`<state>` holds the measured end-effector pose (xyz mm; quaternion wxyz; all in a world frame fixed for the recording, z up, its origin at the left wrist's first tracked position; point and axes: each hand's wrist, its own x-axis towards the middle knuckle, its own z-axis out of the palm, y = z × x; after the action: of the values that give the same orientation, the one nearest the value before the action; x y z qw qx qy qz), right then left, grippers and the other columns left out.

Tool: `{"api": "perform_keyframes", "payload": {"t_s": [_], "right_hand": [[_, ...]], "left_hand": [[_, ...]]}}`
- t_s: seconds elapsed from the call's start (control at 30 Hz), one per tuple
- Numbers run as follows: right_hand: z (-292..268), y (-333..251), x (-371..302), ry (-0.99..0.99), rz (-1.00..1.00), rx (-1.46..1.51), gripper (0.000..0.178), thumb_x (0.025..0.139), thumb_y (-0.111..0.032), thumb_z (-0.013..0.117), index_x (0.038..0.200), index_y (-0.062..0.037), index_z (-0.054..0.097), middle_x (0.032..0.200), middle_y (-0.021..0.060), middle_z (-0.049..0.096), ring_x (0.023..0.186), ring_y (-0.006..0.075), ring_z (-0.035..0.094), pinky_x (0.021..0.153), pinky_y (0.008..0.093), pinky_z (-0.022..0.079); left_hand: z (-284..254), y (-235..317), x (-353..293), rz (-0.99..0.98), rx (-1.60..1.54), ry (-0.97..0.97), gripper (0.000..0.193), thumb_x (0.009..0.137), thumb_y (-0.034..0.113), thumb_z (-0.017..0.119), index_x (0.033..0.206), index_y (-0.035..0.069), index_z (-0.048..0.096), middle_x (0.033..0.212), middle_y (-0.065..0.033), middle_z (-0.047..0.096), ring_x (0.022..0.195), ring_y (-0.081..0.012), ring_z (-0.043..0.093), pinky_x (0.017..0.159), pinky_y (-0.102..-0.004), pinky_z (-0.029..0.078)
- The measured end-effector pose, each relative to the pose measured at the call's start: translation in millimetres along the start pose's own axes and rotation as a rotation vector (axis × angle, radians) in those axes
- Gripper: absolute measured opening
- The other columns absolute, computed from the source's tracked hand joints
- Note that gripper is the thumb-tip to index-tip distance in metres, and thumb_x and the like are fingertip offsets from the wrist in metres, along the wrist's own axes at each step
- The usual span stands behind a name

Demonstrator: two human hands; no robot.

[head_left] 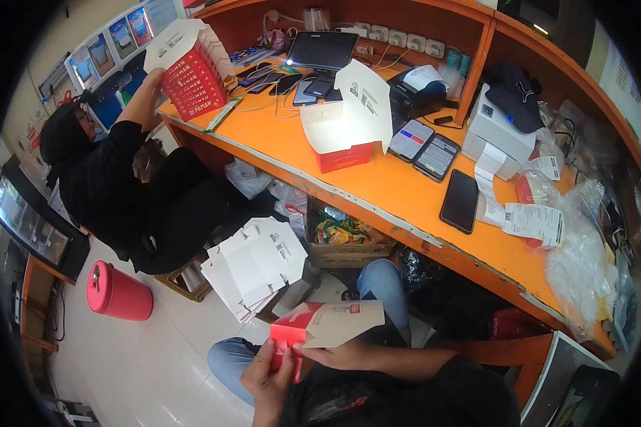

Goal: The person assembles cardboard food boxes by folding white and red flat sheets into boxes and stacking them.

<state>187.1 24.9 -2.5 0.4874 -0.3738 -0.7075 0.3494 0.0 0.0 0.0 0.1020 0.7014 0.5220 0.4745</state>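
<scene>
Over my lap, both hands hold a partly folded cardboard food box (345, 322), red on its sides with a pale printed lid. My left hand (269, 377) pinches a red side flap, thumb and fingers closed on it. My right hand (340, 354) grips the lower edge by the lid, its fingers partly hidden. Beyond my knees lies a stack of flat unfolded box blanks (253, 263), white side up. A folded box (342, 158) stands on the orange counter (406, 203) with its lid raised.
At the far left a seated co-worker (114, 178) reaches to a stack of red boxes (196, 82). Phones (459, 199), a label printer (498, 132) and plastic bags (580, 242) lie along the counter. A pink bin (119, 292) stands on the floor; a carton of packets (349, 245) sits below the counter.
</scene>
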Motion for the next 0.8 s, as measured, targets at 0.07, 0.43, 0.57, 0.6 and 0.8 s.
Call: {"api": "perform_keyframes", "payload": {"t_s": [0.07, 0.43, 0.57, 0.6, 0.8], "right_hand": [[2, 3, -5, -0.004, 0.059, -0.064, 0.045, 0.088, -0.035, 0.074, 0.12, -0.0049, 0.065, 0.117, 0.0148, 0.066, 0.108, 0.0348, 0.061, 0.096, 0.0469, 0.044], [-50, -21, 42, -0.404, -0.534, -0.797, 0.012, 0.089, -0.02, 0.063, 0.095, -0.0112, 0.067, 0.077, 0.0011, 0.059, 0.101, 0.019, 0.063, 0.104, 0.0779, 0.033], [-73, -38, 112, 0.163, -0.684, -0.943, 0.011, 0.086, -0.016, 0.062, 0.093, -0.0083, 0.065, 0.069, 0.0012, 0.046, 0.072, 0.0174, 0.057, 0.107, 0.0757, 0.03], [-85, -40, 134, 0.252, -0.663, -1.018, 0.012, 0.086, -0.014, 0.062, 0.095, -0.0074, 0.066, 0.07, 0.0012, 0.049, 0.072, 0.0176, 0.057, 0.107, 0.0758, 0.029], [-149, -6, 256, 0.593, -0.478, -1.206, 0.012, 0.088, -0.005, 0.056, 0.093, -0.0038, 0.067, 0.074, 0.0078, 0.065, 0.081, 0.0244, 0.067, 0.109, 0.0783, 0.016]], "left_hand": [[5, 0, -4, -0.008, 0.014, 0.019, 0.031, 0.081, 0.008, 0.08, 0.111, -0.001, 0.074, 0.091, -0.014, 0.076, 0.076, -0.0148, 0.07, 0.069, -0.0267, 0.055], [-44, -63, 32, -0.78, -0.765, 0.196, 0.039, 0.102, 0.028, 0.053, 0.115, -0.006, 0.066, 0.098, -0.0101, 0.073, 0.08, -0.019, 0.07, 0.072, -0.0296, 0.057], [-38, -50, 34, -0.844, -1.02, 0.207, 0.059, 0.099, 0.042, 0.055, 0.133, -0.006, 0.054, 0.125, -0.0212, 0.065, 0.093, -0.0278, 0.071, 0.077, -0.0364, 0.06], [-34, -55, 31, -0.838, -0.921, 0.137, 0.062, 0.099, 0.045, 0.052, 0.135, -0.005, 0.053, 0.129, -0.0215, 0.063, 0.096, -0.0267, 0.07, 0.078, -0.0374, 0.059], [-24, -58, 15, -0.854, -0.835, -0.013, 0.047, 0.098, 0.023, 0.059, 0.136, -0.005, 0.053, 0.131, -0.0211, 0.062, 0.1, -0.0241, 0.068, 0.08, -0.036, 0.06]]}}
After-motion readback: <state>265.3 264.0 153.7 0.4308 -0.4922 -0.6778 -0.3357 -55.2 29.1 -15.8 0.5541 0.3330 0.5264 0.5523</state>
